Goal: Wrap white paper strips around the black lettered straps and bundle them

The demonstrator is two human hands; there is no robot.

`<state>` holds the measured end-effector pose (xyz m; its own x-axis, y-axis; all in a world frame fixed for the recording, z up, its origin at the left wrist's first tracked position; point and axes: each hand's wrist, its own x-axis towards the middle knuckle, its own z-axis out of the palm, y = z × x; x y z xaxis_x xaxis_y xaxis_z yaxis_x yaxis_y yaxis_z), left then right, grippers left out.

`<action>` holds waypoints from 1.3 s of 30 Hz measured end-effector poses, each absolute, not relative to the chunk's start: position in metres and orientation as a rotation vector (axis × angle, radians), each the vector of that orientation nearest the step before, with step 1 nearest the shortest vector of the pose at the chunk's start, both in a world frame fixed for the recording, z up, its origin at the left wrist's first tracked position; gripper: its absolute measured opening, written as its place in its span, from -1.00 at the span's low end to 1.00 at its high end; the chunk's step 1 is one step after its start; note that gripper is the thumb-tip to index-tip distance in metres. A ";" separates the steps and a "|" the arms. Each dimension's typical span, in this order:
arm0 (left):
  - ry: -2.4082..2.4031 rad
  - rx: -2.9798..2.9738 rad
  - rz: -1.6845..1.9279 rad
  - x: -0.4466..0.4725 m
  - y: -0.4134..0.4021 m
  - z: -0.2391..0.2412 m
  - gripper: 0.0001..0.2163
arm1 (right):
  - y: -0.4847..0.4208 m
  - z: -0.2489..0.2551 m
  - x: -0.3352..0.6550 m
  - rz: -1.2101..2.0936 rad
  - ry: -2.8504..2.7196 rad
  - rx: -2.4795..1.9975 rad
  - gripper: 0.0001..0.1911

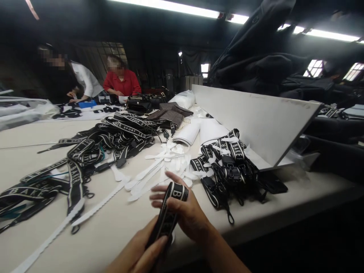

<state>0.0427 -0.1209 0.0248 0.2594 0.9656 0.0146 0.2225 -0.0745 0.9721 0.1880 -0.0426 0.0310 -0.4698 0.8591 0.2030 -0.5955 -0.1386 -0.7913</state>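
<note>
A folded black strap (170, 212) with white letters is held between both my hands near the table's front edge. My left hand (143, 248) pinches its lower end with fingers closed. My right hand (182, 212) grips its upper looped end, thumb across it, other fingers stretched out to the left. Just beyond lie white scalloped paper strips (148, 176). A bundle of folded straps (227, 167) sits to the right of my hands. A loose heap of long lettered straps (99, 146) spreads to the left.
A white board (256, 117) leans at the right, with dark bags (267, 68) piled behind it. White rolled sheets (199, 132) and brown and black handbags (159, 108) lie farther back. Two people work at the far left end of the pale table (108, 231).
</note>
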 end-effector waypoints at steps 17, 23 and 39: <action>1.123 1.675 1.133 0.037 -0.057 0.047 -0.71 | 0.000 0.074 0.202 1.495 -0.890 -0.427 -0.61; 1.226 1.262 1.754 -0.046 -0.009 0.077 -0.73 | 0.052 0.072 0.190 0.913 -1.578 -0.787 -0.73; 1.183 0.810 1.876 -0.097 -0.001 0.072 -0.73 | 0.122 0.045 0.094 0.597 -2.765 -1.139 -0.86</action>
<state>-0.0966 -0.0009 0.0725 -0.5096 0.8528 0.1137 -0.2648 -0.2813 0.9224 0.0940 0.1224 0.0454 -0.7172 0.6940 -0.0627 0.6581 0.6450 -0.3883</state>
